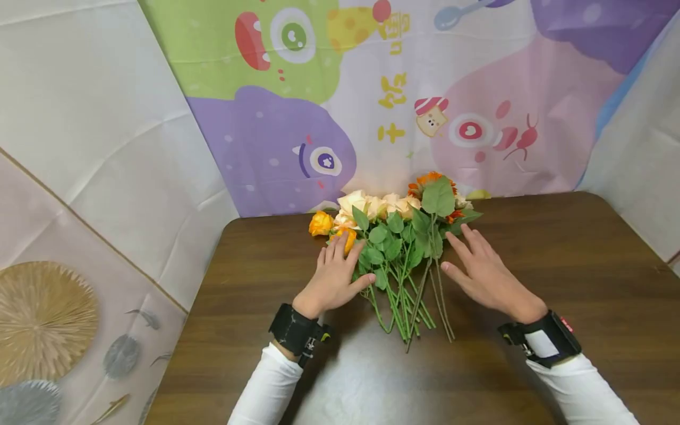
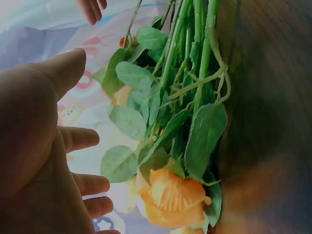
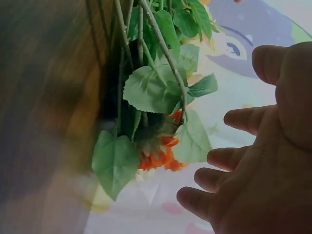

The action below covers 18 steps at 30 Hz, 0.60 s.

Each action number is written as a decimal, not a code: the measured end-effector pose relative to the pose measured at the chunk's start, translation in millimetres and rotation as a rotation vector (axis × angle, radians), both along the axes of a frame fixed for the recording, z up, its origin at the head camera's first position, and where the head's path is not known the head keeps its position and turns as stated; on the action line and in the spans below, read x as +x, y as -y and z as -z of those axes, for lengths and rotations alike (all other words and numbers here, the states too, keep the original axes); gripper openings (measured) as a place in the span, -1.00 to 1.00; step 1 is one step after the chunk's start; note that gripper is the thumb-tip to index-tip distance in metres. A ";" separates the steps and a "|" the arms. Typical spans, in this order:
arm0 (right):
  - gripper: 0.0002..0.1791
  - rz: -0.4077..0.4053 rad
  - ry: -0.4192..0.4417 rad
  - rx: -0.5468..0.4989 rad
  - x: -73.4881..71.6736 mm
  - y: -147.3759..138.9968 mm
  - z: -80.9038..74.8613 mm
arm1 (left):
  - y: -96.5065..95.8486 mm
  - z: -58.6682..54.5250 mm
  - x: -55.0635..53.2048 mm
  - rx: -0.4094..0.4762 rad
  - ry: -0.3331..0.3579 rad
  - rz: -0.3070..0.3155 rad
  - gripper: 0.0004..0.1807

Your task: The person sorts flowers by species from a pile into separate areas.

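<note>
A loose bunch of flowers lies on the brown table (image 1: 504, 372), blooms toward the back and green stems (image 1: 401, 307) toward the front. Cream roses (image 1: 374, 206) fill the middle, orange-yellow roses (image 1: 321, 224) the left side, and red-orange flowers (image 1: 455, 216) the right, partly hidden by a large leaf (image 1: 438, 196). My left hand (image 1: 332, 280), fingers spread and holding nothing, is over the bunch's left edge. In the left wrist view its palm faces the leaves and an orange rose (image 2: 170, 197). To the right, my right hand (image 1: 486, 274) reaches beside the stems, fingers extended, nothing in it.
Behind the table hangs a cloth (image 1: 366, 130) printed with cartoon monsters, close to the blooms. White curtains (image 1: 95, 106) flank it. Black bands with cameras sit on both wrists, the left band (image 1: 297, 330) and the right band (image 1: 547, 339).
</note>
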State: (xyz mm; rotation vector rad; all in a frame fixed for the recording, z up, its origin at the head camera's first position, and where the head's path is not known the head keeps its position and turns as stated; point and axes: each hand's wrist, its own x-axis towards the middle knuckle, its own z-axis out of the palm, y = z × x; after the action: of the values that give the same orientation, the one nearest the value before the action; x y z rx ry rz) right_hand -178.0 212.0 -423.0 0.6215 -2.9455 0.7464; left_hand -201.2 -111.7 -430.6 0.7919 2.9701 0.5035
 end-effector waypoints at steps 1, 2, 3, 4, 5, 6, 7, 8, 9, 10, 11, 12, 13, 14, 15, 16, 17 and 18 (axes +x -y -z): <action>-0.26 0.003 0.007 -0.006 0.3 -0.6 1.7 | -1.2 0.8 -0.1 -0.001 0.003 0.003 -0.19; -0.25 0.008 0.014 -0.011 0.6 -1.3 3.6 | -2.4 1.8 -0.1 -0.001 0.005 0.006 -0.18; -0.25 0.013 0.018 -0.016 0.7 -2.0 5.5 | -3.5 3.0 -0.1 0.000 0.007 0.009 -0.18; -0.25 0.019 0.023 -0.021 0.8 -2.7 7.2 | -4.5 3.9 0.1 -0.001 0.011 0.011 -0.18; -0.25 0.024 0.026 -0.025 0.8 -3.2 8.7 | -5.5 4.8 0.1 0.001 0.013 0.015 -0.18; -0.25 0.029 0.029 -0.033 0.7 -3.6 10.3 | -6.3 5.9 -0.1 0.003 0.015 0.016 -0.18; -0.25 0.035 0.033 -0.040 0.5 -3.9 11.8 | -7.1 6.6 -0.2 0.005 0.017 0.017 -0.18; -0.24 0.041 0.037 -0.049 0.3 -4.2 13.2 | -7.5 7.6 -0.3 0.009 0.019 0.018 -0.18; -0.24 0.046 0.043 -0.062 0.3 -4.3 14.6 | -7.7 8.8 -0.5 0.014 0.019 0.019 -0.19; -0.24 0.050 0.051 -0.075 0.2 -4.6 15.7 | -7.9 9.5 -0.6 0.022 0.027 0.022 -0.19; -0.23 0.053 0.058 -0.086 0.1 -5.0 16.9 | -7.7 10.9 -0.7 0.030 0.031 0.024 -0.20; -0.22 0.053 0.062 -0.094 -0.2 -5.5 18.5 | -7.4 11.9 -0.4 0.038 0.036 0.023 -0.21; -0.22 0.054 0.068 -0.101 -0.3 -6.0 19.5 | -6.7 12.9 0.0 0.047 0.041 0.023 -0.21; -0.22 0.054 0.071 -0.107 -0.2 -6.5 20.1 | -6.0 14.2 0.3 0.053 0.044 0.021 -0.22; -0.21 0.054 0.072 -0.111 0.0 -7.1 20.5 | -5.3 14.9 0.8 0.056 0.046 0.018 -0.22; -0.21 0.055 0.068 -0.111 0.2 -7.9 20.5 | -4.8 15.3 1.3 0.062 0.049 0.013 -0.22; -0.21 0.057 0.062 -0.110 0.6 -8.8 20.1 | -4.6 15.2 1.8 0.064 0.045 0.009 -0.23; -0.21 0.060 0.054 -0.109 0.9 -9.9 19.5 | -4.9 14.4 2.3 0.068 0.043 0.005 -0.22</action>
State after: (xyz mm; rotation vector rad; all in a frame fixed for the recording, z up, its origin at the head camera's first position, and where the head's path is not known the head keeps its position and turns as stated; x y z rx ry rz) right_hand -177.1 221.9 -442.5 0.5112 -2.9322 0.9244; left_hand -198.9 -106.8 -445.0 0.7830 2.9256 0.6164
